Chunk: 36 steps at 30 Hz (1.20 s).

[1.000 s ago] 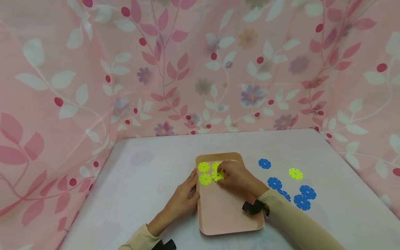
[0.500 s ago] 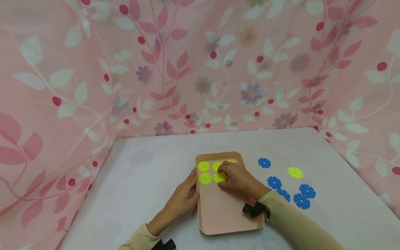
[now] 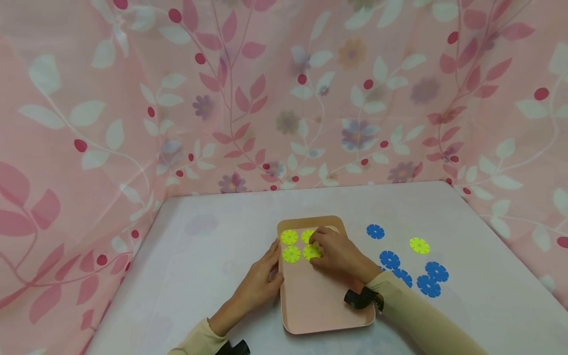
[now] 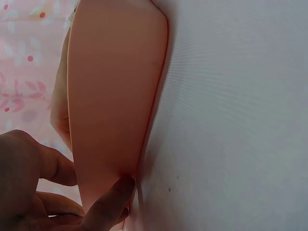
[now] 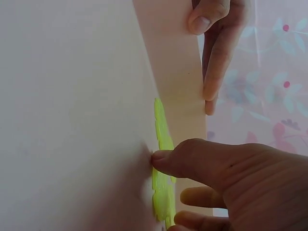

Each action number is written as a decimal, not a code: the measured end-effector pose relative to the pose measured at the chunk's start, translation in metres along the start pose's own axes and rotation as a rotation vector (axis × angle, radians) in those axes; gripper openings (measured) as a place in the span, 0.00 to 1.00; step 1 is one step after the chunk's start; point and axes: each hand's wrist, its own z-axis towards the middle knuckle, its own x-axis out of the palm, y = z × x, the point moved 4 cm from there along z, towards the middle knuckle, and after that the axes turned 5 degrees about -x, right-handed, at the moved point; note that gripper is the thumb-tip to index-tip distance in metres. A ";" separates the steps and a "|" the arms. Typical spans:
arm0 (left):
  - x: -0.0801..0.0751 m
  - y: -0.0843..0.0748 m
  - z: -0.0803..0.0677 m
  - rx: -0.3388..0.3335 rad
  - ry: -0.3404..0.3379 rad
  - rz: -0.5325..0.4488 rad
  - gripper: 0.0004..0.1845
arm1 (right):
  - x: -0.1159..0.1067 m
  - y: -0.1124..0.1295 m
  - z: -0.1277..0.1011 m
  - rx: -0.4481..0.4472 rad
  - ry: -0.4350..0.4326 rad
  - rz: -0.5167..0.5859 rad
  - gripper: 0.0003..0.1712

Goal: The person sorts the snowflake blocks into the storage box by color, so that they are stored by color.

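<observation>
In the head view a pink tray [image 3: 326, 308] lies on the table. My left hand [image 3: 259, 281] holds its left side; in the left wrist view a fingertip [image 4: 126, 185] presses the outer wall, and in the right wrist view the thumb [image 5: 202, 21] laps over the rim. My right hand [image 3: 339, 254] is over the tray's far part, pinching a yellow snowflake disc [image 3: 312, 252] between thumb and fingers, low at the tray floor. Beside it, other yellow discs [image 3: 291, 254] lie in rows; one at the right is mostly hidden behind the hand.
Right of the tray, several blue snowflake discs [image 3: 428, 286] lie on the white tablecloth [image 3: 222, 246], some touching each other. A single yellow disc [image 3: 419, 245] lies among them. A pink floral curtain [image 3: 284, 98] hangs round the table's back and sides.
The pinched yellow disc has shifted slightly right and nearer, away from the disc behind it. My right hand has moved a little with it. My left hand has stayed at the tray.
</observation>
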 end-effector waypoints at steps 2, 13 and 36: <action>0.000 0.000 0.000 0.006 -0.001 0.001 0.37 | 0.000 0.000 0.001 -0.011 -0.002 -0.004 0.25; 0.000 0.002 0.000 0.021 0.002 0.009 0.37 | 0.000 0.000 0.004 -0.012 0.021 0.033 0.22; 0.000 0.000 0.001 0.015 0.006 0.042 0.38 | -0.028 -0.011 -0.003 0.008 0.008 0.215 0.18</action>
